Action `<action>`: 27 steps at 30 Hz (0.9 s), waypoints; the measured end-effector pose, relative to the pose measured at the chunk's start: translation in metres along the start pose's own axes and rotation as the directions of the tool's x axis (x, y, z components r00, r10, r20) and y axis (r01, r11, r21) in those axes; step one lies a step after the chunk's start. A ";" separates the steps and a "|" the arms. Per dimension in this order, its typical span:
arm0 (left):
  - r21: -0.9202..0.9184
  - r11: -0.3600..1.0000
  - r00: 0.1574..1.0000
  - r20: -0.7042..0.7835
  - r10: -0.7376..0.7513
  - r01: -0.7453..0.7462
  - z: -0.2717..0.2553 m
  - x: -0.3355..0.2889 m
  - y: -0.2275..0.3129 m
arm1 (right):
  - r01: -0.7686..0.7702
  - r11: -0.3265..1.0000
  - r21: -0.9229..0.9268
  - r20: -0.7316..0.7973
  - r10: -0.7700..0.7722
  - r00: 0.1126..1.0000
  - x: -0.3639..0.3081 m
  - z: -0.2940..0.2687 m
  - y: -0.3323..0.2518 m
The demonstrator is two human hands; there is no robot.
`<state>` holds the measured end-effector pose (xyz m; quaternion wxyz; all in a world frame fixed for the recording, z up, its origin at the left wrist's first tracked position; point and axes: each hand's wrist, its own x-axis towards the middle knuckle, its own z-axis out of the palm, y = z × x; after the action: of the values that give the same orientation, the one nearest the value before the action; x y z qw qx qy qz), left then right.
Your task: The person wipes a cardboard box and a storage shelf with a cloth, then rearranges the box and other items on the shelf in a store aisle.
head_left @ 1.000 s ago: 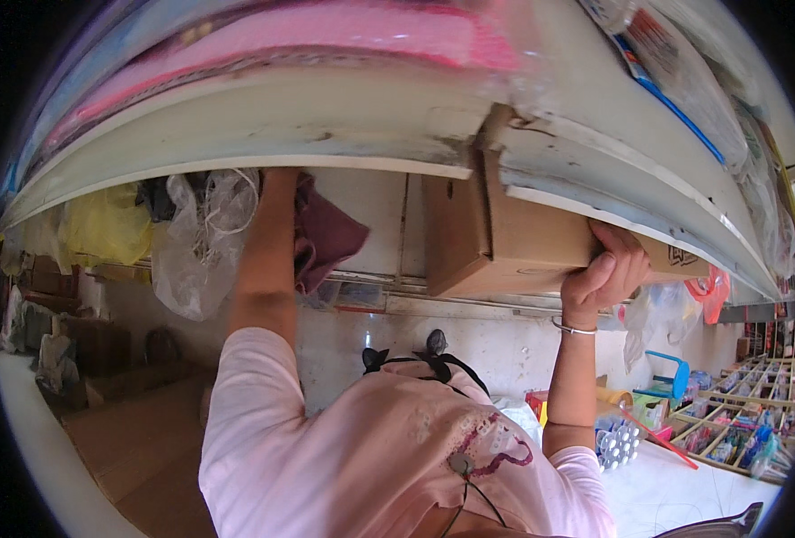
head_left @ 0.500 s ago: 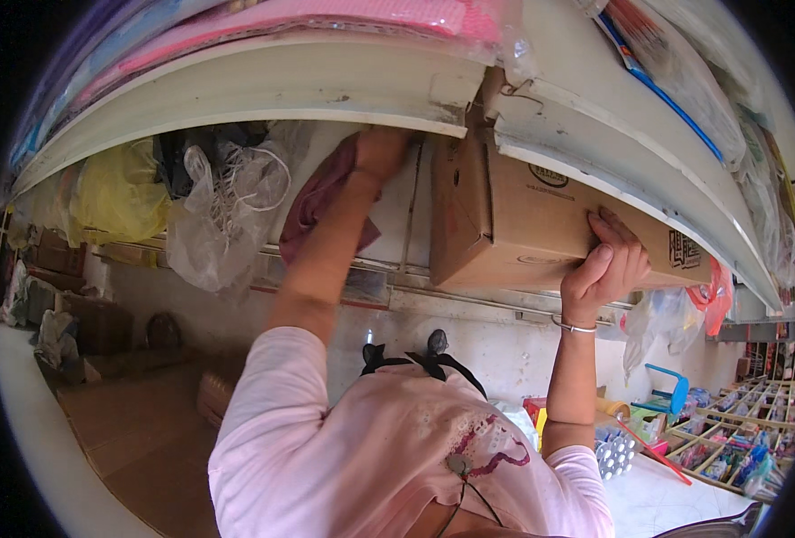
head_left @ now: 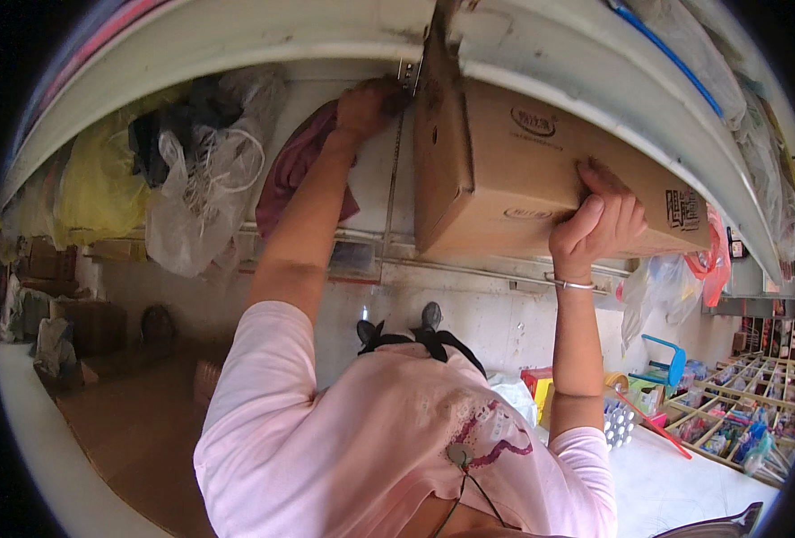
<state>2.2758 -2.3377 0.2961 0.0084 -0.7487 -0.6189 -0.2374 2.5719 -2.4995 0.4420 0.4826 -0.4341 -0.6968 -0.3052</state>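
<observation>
A large brown cardboard box [head_left: 487,179] stands on the shelf right of centre, its top partly hidden under the shelf above. Against the box's long front side lies my right hand [head_left: 600,213], fingers bent and thumb pressed on the card. My left hand [head_left: 366,109] reaches deep into the same shelf, left of the box, beside a metal upright. A maroon cloth [head_left: 294,170] hangs from that hand, bunched along the wrist and down over the pale shelf surface. Shadow partly hides the left fingertips, which look curled round the cloth.
Overhead, the upper shelf's pale metal edge [head_left: 236,45] runs close above both hands. Clear plastic bags [head_left: 191,215] and a yellow bag [head_left: 101,193] lie to the left. Red and white bags [head_left: 675,282] hang right of the box. A compartmented display [head_left: 738,417] stands lower right.
The view has shifted, and more of the box's top and front shows. My left hand is still at the cloth, near the upright. My right hand keeps its place on the box.
</observation>
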 end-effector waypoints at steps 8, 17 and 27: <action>-0.356 0.931 0.981 0.142 0.135 -0.077 -0.052 -0.091 0.046 | 0.031 0.998 -0.055 -0.030 -0.033 0.999 -0.003 -0.003 0.004; -0.314 0.942 0.397 0.885 0.245 0.118 -0.137 -0.124 0.010 | 0.049 0.999 -0.024 -0.049 -0.050 0.998 -0.003 -0.003 0.002; 0.225 0.973 0.994 0.104 0.031 -0.054 -0.067 -0.157 0.041 | 0.024 0.995 -0.093 -0.042 -0.028 0.999 -0.006 0.000 0.004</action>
<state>2.2716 -2.5131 0.3100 0.0680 -0.7669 -0.6254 -0.1270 2.5769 -2.4995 0.4366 0.4730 -0.4401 -0.6769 -0.3527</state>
